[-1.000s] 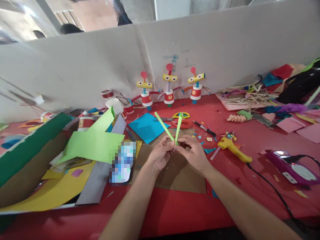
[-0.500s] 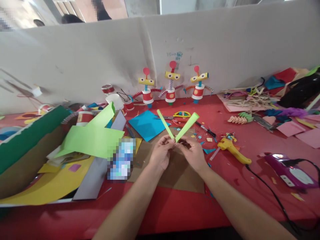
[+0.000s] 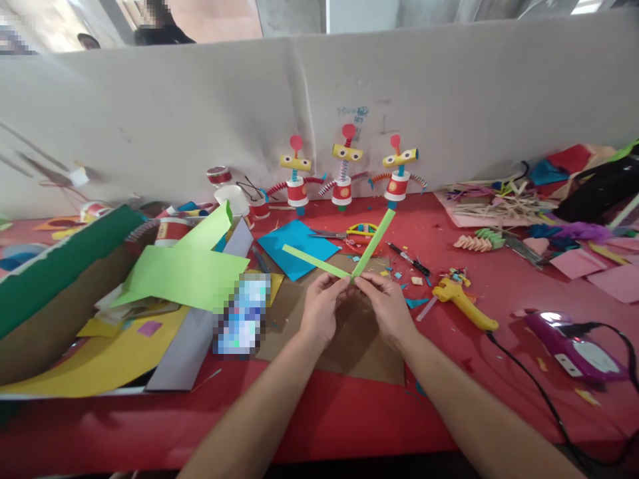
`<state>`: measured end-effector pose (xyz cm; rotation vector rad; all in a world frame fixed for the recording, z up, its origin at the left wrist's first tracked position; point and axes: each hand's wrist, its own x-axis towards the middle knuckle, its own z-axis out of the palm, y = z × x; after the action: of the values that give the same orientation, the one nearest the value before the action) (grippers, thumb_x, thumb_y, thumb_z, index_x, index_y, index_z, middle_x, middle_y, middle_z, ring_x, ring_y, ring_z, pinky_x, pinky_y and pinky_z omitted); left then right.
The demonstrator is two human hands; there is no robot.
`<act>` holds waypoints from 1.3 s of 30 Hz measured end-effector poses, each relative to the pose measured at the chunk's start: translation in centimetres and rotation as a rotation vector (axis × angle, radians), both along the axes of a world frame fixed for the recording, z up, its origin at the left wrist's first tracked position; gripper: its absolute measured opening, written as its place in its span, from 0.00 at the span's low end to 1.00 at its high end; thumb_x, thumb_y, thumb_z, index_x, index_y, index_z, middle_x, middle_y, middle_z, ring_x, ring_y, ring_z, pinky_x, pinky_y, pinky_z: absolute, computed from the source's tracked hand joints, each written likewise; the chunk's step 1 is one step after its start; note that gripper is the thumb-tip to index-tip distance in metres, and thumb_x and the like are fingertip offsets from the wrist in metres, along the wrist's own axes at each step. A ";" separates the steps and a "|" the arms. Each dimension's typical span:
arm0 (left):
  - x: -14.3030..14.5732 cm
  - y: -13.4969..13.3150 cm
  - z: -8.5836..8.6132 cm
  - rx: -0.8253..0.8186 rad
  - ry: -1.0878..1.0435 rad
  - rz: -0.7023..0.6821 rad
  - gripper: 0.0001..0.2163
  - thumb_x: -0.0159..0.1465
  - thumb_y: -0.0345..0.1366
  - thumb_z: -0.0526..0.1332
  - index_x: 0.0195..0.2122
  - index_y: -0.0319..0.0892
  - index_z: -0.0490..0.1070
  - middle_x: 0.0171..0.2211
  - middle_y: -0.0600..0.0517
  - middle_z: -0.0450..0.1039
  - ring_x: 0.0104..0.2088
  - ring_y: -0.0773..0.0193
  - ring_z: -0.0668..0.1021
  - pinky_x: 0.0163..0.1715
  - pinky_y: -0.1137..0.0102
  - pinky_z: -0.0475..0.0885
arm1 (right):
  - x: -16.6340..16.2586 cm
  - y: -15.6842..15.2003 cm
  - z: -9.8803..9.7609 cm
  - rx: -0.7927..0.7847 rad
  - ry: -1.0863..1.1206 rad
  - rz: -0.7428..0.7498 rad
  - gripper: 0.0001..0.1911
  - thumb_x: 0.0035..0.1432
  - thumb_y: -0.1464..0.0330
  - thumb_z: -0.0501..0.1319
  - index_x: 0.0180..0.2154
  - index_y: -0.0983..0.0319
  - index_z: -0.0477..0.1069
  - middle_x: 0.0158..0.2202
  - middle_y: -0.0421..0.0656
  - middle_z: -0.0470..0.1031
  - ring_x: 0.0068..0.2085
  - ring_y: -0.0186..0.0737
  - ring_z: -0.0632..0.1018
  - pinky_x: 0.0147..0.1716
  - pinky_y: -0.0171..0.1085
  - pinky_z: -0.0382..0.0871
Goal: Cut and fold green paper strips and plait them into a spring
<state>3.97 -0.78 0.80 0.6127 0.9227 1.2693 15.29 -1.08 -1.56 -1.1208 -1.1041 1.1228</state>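
Observation:
Two light green paper strips [image 3: 373, 245] meet in a V between my fingertips, one pointing up to the right, the other out to the left. My left hand [image 3: 322, 303] pinches them where they join. Close against it, my right hand [image 3: 383, 303] is also closed on the strips, thumb on top. Whether the strips are joined or one folded piece is hidden by my fingers. Beneath my hands lies a brown cardboard sheet [image 3: 319, 349]. Just beyond them is a blue paper square [image 3: 298, 249], with yellow-handled scissors [image 3: 362, 230] beside it.
Three paper-cup robot figures [image 3: 342, 193] stand along the white board [image 3: 200, 113]. At left, a box [image 3: 64, 293] holds coloured paper; a phone [image 3: 242, 316] lies beside it. A yellow glue gun [image 3: 464, 303], its cord, a pen [image 3: 409, 259] and a purple power strip [image 3: 574, 346] are at right.
The left green strip has swung down and out to the left, widening the V. The right strip now shows its narrower side and stands slightly higher. Both hands stay together.

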 end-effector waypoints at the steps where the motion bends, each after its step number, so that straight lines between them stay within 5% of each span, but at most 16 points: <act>1: 0.0 0.0 0.0 -0.001 0.010 0.001 0.09 0.45 0.33 0.69 0.26 0.38 0.72 0.26 0.53 0.73 0.27 0.69 0.75 0.36 0.70 0.69 | 0.0 0.1 -0.1 -0.006 0.012 0.003 0.11 0.51 0.61 0.61 0.35 0.59 0.76 0.30 0.39 0.75 0.33 0.37 0.72 0.35 0.36 0.64; 16: 0.4 -0.3 -0.1 0.030 0.199 0.055 0.06 0.46 0.33 0.67 0.24 0.37 0.72 0.21 0.53 0.72 0.22 0.70 0.72 0.28 0.73 0.65 | 0.2 0.3 0.0 -0.068 0.064 0.000 0.12 0.49 0.59 0.62 0.30 0.61 0.76 0.23 0.37 0.69 0.25 0.33 0.67 0.25 0.33 0.59; 27: 1.0 -0.4 -1.0 -0.005 0.103 0.079 0.07 0.45 0.33 0.67 0.24 0.37 0.71 0.22 0.52 0.73 0.25 0.67 0.75 0.32 0.70 0.67 | 0.2 0.1 -0.2 -0.093 0.056 0.002 0.12 0.48 0.60 0.62 0.31 0.61 0.75 0.24 0.39 0.73 0.27 0.35 0.70 0.26 0.34 0.61; 39: -0.3 0.7 -1.3 -0.093 -0.123 -0.094 0.06 0.45 0.25 0.67 0.25 0.36 0.74 0.27 0.50 0.76 0.30 0.66 0.77 0.38 0.69 0.73 | 1.1 1.1 -0.2 -0.183 0.214 0.030 0.09 0.39 0.64 0.68 0.25 0.62 0.75 0.22 0.37 0.70 0.23 0.29 0.67 0.23 0.32 0.59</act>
<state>3.67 -0.11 -0.54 0.4941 0.8369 1.1604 16.42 0.06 -1.77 -1.0979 -0.8673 1.3554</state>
